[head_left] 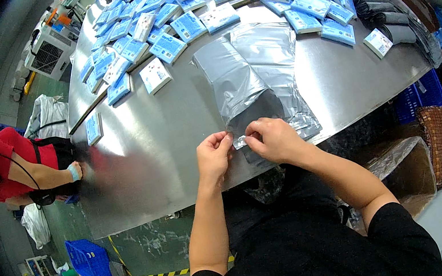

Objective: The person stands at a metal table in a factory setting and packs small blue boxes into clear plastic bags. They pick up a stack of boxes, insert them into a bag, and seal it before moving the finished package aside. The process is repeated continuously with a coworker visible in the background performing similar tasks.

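A silver-grey plastic mailer bag [235, 81] lies on the metal table, its dark mouth toward me. My left hand [214, 156] pinches the left corner of that mouth between thumb and fingers. Close beside it, my right hand [273, 140] grips the same edge, fingers curled and pressed together. Under and to the right of this bag rests a stack of similar grey bags [270, 49], reaching to the table's near edge. Several blue-and-white boxes [222, 16] are heaped beyond the bags, and a single white-topped box [155, 75] sits to their left.
Rolled dark grey bags [387, 19] line the table's right side. At the left edge of the metal table [154, 189] stands a person in red [28, 162]. A blue crate [88, 262] is on the floor at left; an open carton [403, 173] stands at my right.
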The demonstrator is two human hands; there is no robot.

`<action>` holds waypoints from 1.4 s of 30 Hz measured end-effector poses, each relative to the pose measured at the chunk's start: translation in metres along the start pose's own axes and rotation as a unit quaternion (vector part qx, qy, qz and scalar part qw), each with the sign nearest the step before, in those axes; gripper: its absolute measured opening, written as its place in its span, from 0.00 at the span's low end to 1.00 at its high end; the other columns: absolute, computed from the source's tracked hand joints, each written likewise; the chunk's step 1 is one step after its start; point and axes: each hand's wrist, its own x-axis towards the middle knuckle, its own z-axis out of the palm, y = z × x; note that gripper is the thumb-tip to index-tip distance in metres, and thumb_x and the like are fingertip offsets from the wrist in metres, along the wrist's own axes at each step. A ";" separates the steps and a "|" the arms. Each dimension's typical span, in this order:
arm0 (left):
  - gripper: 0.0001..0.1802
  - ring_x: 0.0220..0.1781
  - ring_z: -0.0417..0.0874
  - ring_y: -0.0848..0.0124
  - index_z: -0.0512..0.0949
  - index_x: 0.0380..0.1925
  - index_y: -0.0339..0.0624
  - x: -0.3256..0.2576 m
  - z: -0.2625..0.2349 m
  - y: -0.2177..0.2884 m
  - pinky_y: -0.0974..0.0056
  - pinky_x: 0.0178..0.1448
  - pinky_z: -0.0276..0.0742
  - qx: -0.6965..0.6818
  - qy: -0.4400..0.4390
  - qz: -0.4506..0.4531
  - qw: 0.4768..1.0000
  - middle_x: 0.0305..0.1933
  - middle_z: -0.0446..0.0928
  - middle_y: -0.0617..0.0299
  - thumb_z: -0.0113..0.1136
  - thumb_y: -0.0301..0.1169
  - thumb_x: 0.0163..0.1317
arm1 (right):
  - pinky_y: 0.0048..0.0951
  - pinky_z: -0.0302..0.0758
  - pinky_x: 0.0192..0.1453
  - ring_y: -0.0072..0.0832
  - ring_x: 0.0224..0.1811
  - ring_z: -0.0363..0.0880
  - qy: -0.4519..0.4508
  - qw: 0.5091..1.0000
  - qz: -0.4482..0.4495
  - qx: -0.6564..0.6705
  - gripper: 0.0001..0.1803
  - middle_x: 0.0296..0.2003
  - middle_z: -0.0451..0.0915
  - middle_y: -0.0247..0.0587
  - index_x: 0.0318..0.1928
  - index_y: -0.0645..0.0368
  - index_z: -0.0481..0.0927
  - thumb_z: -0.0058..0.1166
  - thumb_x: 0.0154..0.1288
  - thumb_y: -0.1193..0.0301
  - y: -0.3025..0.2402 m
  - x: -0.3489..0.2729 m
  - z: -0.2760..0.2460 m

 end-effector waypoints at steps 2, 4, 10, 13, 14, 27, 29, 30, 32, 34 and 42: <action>0.14 0.32 0.81 0.78 0.79 0.46 0.33 -0.002 -0.001 -0.003 0.73 0.34 0.76 -0.062 -0.011 -0.010 0.998 0.34 0.83 0.64 0.66 0.28 0.63 | 0.40 0.80 0.41 0.44 0.34 0.84 -0.032 0.999 0.019 0.030 0.12 0.31 0.84 0.50 0.36 0.63 0.83 0.60 0.61 0.65 -0.006 0.001 0.001; 0.17 0.33 0.82 0.77 0.77 0.48 0.32 -0.004 -0.002 -0.004 0.74 0.34 0.77 -0.106 -0.027 -0.020 0.994 0.35 0.84 0.62 0.66 0.27 0.62 | 0.40 0.80 0.41 0.44 0.34 0.84 -0.061 0.997 0.027 0.049 0.13 0.31 0.84 0.50 0.36 0.63 0.84 0.60 0.61 0.65 -0.008 0.000 0.003; 0.20 0.35 0.84 0.75 0.74 0.50 0.34 -0.005 -0.002 -0.002 0.74 0.34 0.78 -0.162 -0.057 -0.058 0.983 0.37 0.84 0.59 0.68 0.25 0.59 | 0.40 0.80 0.40 0.45 0.34 0.84 -0.033 0.999 0.025 0.026 0.13 0.31 0.84 0.52 0.37 0.62 0.84 0.59 0.62 0.65 -0.004 -0.001 0.015; 0.18 0.34 0.84 0.75 0.74 0.48 0.35 -0.003 -0.007 -0.006 0.74 0.34 0.78 -0.175 -0.062 -0.053 0.981 0.37 0.84 0.60 0.68 0.25 0.59 | 0.39 0.79 0.39 0.44 0.34 0.84 -0.005 0.999 0.010 0.035 0.12 0.31 0.83 0.53 0.36 0.63 0.84 0.58 0.62 0.66 0.000 -0.004 0.009; 0.18 0.33 0.83 0.76 0.74 0.47 0.36 -0.003 -0.009 -0.008 0.74 0.33 0.77 -0.175 -0.057 -0.049 0.982 0.37 0.83 0.60 0.68 0.25 0.59 | 0.37 0.79 0.38 0.41 0.32 0.84 -0.018 0.999 0.030 0.031 0.12 0.29 0.83 0.51 0.36 0.63 0.84 0.58 0.62 0.66 0.002 -0.009 0.001; 0.18 0.37 0.81 0.73 0.76 0.50 0.38 0.003 -0.049 -0.010 0.70 0.41 0.77 -0.006 -0.018 0.092 0.996 0.40 0.81 0.61 0.64 0.21 0.58 | 0.44 0.81 0.43 0.47 0.41 0.84 -0.206 0.722 0.446 -0.487 0.12 0.40 0.82 0.51 0.44 0.60 0.83 0.58 0.62 0.67 0.107 -0.244 -0.207; 0.24 0.45 0.81 0.66 0.76 0.53 0.42 0.004 -0.036 0.012 0.64 0.49 0.77 0.200 0.057 0.313 0.927 0.47 0.80 0.58 0.64 0.19 0.53 | 0.44 0.80 0.44 0.48 0.42 0.83 -0.053 0.834 0.321 -0.445 0.14 0.43 0.81 0.52 0.47 0.58 0.82 0.58 0.63 0.67 0.087 -0.223 -0.201; 0.27 0.48 0.81 0.63 0.76 0.54 0.44 0.003 -0.029 0.026 0.60 0.53 0.77 0.299 0.094 0.418 0.853 0.50 0.79 0.56 0.64 0.18 0.51 | 0.43 0.79 0.45 0.48 0.42 0.82 0.002 0.872 0.280 -0.402 0.13 0.42 0.81 0.50 0.50 0.54 0.81 0.56 0.65 0.69 0.073 -0.191 -0.191; 0.31 0.65 0.73 0.59 0.76 0.58 0.53 0.009 -0.023 0.037 0.54 0.69 0.67 0.439 0.057 0.515 0.734 0.62 0.74 0.58 0.61 0.19 0.51 | 0.41 0.79 0.45 0.45 0.42 0.81 0.104 0.945 0.107 -0.291 0.16 0.42 0.81 0.47 0.51 0.54 0.80 0.57 0.62 0.76 0.049 -0.128 -0.167; 0.29 0.69 0.71 0.59 0.77 0.57 0.54 0.014 -0.016 0.045 0.54 0.73 0.64 0.550 0.005 0.574 0.606 0.64 0.74 0.60 0.59 0.21 0.54 | 0.40 0.77 0.55 0.42 0.54 0.77 0.088 0.939 -0.064 -0.326 0.23 0.54 0.77 0.44 0.56 0.47 0.79 0.55 0.60 0.78 0.057 -0.082 -0.143; 0.17 0.68 0.73 0.62 0.83 0.44 0.53 0.035 -0.031 0.041 0.51 0.72 0.67 0.510 -0.088 0.548 0.657 0.59 0.78 0.66 0.64 0.26 0.51 | 0.44 0.72 0.64 0.39 0.64 0.72 -0.050 0.897 -0.360 -0.252 0.09 0.57 0.76 0.39 0.41 0.48 0.84 0.62 0.58 0.70 0.040 0.043 -0.089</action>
